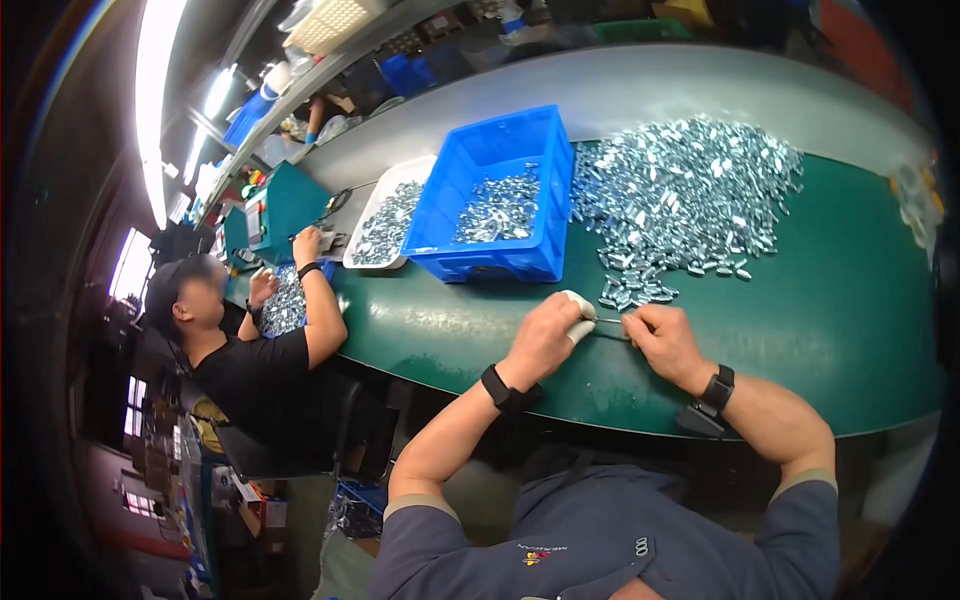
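Note:
Between my hands, just over the near part of the green tabletop, a thin metal rod (607,321) runs from one set of fingertips to the other. My left hand (545,338) is closed in a pinch on one end, with white coverings on some of its fingers. The thumb and fingers of my right hand (668,345) pinch the other end. What else the fingers may hold is hidden. Just beyond them lies a large heap of small shiny metal parts (690,185), its near edge spilling toward my hands.
A blue bin (425,248) with similar parts stands left of the heap, a white tray (375,265) beside it. Farther left, a co-worker (265,355) sits at a teal machine (285,215). A roll of tape (910,190) is at the far right. The green table (800,330) has a curved-looking near edge.

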A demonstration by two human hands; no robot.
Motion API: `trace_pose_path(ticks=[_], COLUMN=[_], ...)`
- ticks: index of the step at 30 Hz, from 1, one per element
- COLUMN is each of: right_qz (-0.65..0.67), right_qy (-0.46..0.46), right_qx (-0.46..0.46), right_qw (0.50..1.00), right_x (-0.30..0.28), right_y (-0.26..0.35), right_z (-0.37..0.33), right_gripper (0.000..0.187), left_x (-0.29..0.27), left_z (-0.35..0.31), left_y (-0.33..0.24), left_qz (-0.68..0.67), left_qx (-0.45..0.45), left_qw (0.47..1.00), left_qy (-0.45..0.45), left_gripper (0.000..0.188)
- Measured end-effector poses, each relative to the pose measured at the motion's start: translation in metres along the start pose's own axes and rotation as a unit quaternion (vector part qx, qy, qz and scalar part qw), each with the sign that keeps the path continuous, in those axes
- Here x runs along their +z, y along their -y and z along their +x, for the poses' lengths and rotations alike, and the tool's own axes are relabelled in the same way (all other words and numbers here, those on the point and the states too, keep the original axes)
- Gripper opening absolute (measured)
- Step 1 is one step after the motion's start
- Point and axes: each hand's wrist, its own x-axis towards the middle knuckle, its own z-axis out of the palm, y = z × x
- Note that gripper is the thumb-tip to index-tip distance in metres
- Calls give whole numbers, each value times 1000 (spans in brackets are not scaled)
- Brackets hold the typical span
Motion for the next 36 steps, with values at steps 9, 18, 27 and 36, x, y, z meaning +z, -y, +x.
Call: trace_pose_path(ticks=[9,18,27,36], right_qz=[93,87,68,93], right_qy=[21,9,55,94], right_qx=[124,67,103,125], right_qw=[988,994,991,983], right_x=[6,12,8,-22], right_y=[-1,-6,0,-3], right_z=[4,-3,2,-9], right_gripper=[43,36,38,46], left_x=[-2,9,2,-25], left_z=[-2,-2,0,10], left_y=[-5,-13,-11,-20], left_qz=[-41,-84,-101,2], left_qx=[-3,-30,-35,80], left_qw=[999,996,993,997], left_qy=[24,25,45,10], left_gripper=[17,16,17,19])
